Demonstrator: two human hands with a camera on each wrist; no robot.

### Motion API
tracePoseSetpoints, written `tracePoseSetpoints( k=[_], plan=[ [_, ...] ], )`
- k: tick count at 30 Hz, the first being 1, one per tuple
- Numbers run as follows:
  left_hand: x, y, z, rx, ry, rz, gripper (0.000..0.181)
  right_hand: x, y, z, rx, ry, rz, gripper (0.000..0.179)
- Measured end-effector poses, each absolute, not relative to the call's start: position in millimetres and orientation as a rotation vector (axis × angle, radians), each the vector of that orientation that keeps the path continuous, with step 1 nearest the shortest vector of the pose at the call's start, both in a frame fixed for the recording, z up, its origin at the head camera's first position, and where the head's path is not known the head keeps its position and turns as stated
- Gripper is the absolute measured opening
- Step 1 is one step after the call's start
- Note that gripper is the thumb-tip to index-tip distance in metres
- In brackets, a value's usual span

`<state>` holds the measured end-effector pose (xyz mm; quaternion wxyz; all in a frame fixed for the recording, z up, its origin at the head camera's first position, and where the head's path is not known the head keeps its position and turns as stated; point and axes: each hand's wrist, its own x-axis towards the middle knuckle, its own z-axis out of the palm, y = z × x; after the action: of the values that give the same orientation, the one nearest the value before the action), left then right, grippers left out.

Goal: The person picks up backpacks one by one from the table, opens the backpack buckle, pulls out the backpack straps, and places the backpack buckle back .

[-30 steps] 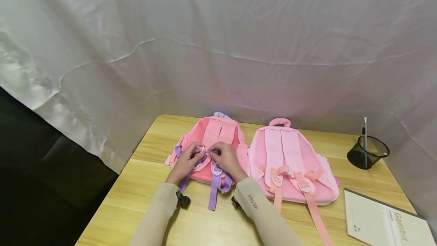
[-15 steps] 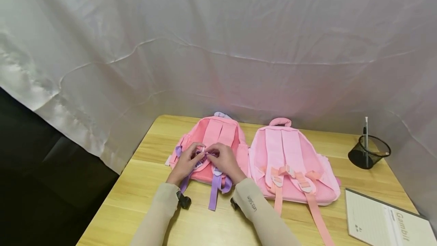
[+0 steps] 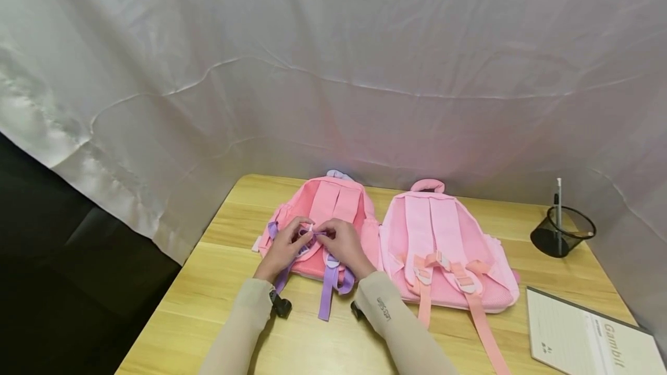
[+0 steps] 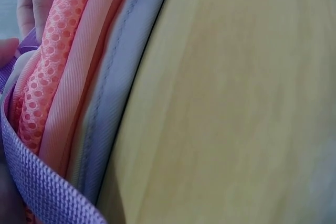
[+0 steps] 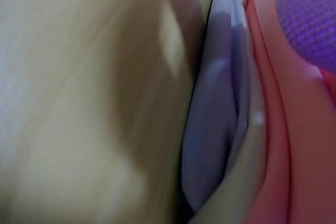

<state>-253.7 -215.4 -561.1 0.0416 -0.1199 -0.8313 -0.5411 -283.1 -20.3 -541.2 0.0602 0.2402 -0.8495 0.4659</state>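
Observation:
A coral-pink backpack [image 3: 327, 201] lies on the table with its shoulder straps facing up. Over its lower half, my left hand [image 3: 281, 252] pinches a small white buckle [image 3: 310, 227] on a purple strap. Facing it, my right hand [image 3: 344, 246] pinches the purple strap [image 3: 319, 233] close to that buckle; the fingers cover much of both. Another purple strap [image 3: 325, 294] hangs from a pale adjuster [image 3: 332, 261] onto the table. In the left wrist view, purple webbing [image 4: 44, 182] crosses the backpack's mesh edge [image 4: 58, 40]. Purple webbing [image 5: 310, 22] also shows in the right wrist view.
A lighter pink backpack [image 3: 417, 219] with peach straps lies against the first one's right side. Farther right are a black mesh pen holder [image 3: 547, 239] with a pen and a notebook [image 3: 565, 323]. A grey curtain [image 3: 365, 103] hangs behind the wooden table [image 3: 198, 305].
My right hand has shifted slightly left, toward the left hand, and its fingers sit nearer the buckle. The left hand and both backpacks stay almost where they were.

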Motion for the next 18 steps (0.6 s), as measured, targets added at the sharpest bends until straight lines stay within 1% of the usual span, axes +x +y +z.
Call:
tracePoseSetpoints(
  k=[10,18],
  plan=[
    [-252.9,-215.2,-560.3,-0.368,-2.562,-1.636,0.022,-283.7,-22.9,-544.5,0.748,-2.572,1.45,0.013],
    [-253.0,-215.1,-561.4,-0.377,-2.556,-1.617,0.026,-282.1,-21.2,-546.2,0.718,-2.557,1.447,0.015]
  ],
)
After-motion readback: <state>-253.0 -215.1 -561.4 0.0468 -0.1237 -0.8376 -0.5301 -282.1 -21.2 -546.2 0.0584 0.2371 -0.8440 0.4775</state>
